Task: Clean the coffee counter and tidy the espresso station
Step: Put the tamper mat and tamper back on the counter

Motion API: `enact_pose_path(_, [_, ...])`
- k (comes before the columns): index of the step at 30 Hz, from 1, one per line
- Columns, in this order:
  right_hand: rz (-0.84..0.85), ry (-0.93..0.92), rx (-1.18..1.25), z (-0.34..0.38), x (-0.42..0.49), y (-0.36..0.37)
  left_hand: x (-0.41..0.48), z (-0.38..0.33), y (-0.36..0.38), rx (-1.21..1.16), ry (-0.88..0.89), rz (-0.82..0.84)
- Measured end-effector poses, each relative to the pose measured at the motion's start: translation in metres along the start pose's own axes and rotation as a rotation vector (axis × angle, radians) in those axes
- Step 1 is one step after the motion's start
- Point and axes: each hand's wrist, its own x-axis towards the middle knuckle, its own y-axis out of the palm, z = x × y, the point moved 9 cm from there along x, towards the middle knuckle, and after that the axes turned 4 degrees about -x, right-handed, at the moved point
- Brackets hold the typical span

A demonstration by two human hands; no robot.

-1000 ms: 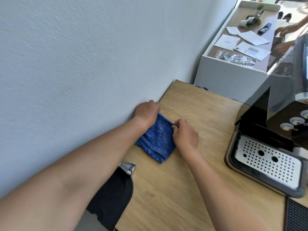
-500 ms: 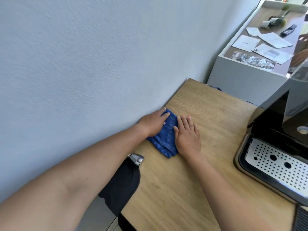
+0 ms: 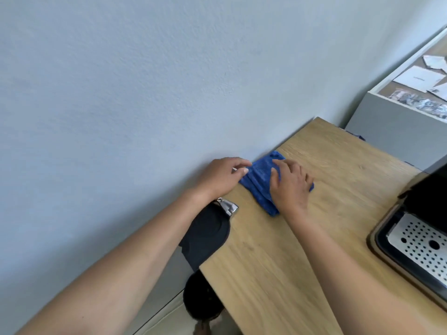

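From the head camera, a folded blue cloth [image 3: 260,182] lies on the wooden counter [image 3: 278,262], right at the back edge where the wood meets the pale wall [image 3: 145,81]. Both bare hands are on it. The left hand [image 3: 221,177] sits at the cloth's wall-side end, fingers curled, the fingertips touching the fabric edge; whether they pinch it or only press I cannot tell. The right hand [image 3: 291,183] lies over the cloth's other side, palm down, fingers bent and spread, pressing the fabric onto the wood rather than closing around it. A strip of blue shows between the two hands, and a corner sticks out near the right wrist.

Below the left forearm, a dark rounded object [image 3: 205,233] with a shiny metal clip [image 3: 228,206] hangs at the counter's left edge.

At the right edge stands the black espresso machine [image 3: 430,201], its perforated metal drip tray [image 3: 420,240] facing us, well apart from the cloth.

Beyond the counter's far end is a grey cabinet [image 3: 387,136] with white papers [image 3: 416,78] on top.
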Motion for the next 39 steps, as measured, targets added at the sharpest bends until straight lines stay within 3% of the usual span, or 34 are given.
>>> enact_pose_path(2, [0.088, -0.073, 0.113, 0.026, -0.009, 0.009, -0.027, 0.023, -0.016, -0.086, -0.085, -0.077])
enact_pose_path(5, [0.4, -0.07, 0.25, 0.052, -0.038, 0.044, -0.073, 0.068, -0.027, -0.207, -0.253, -0.185])
enact_pose_path(7, [0.531, -0.078, 0.198, 0.063, -0.058, 0.06, -0.104, 0.094, -0.03, -0.296, -0.352, -0.264])
enact_pose_path(10, [0.589, -0.125, 0.11, 0.074, -0.076, 0.068, -0.143, 0.128, -0.027, -0.362, -0.453, -0.325])
enact_pose_path(16, [0.537, -0.115, 0.026, 0.084, -0.086, 0.075, -0.201, 0.177, -0.015, -0.336, -0.555, -0.529])
enact_pose_path(21, [0.514, -0.03, 0.151, 0.09, -0.09, 0.064, -0.211, 0.191, 0.036, -0.958, -0.704, -0.395])
enact_pose_path(24, [0.478, 0.069, 0.295, 0.087, -0.087, 0.047, -0.21, 0.187, 0.037, -1.051, -0.677, -0.409])
enact_pose_path(27, [0.433, 0.192, 0.408, 0.074, -0.081, 0.031, -0.211, 0.184, 0.038, -1.075, -0.674, -0.394])
enact_pose_path(32, [0.327, 0.25, 0.355, 0.058, -0.083, -0.003, -0.218, 0.175, 0.044, -1.06, -0.669, -0.358])
enact_pose_path(35, [0.27, 0.218, 0.25, 0.057, -0.089, -0.022, -0.225, 0.17, 0.054, -1.031, -0.658, -0.323])
enact_pose_path(39, [0.333, 0.125, 0.138, 0.065, -0.107, -0.026, -0.232, 0.162, 0.068, -1.011, -0.634, -0.282])
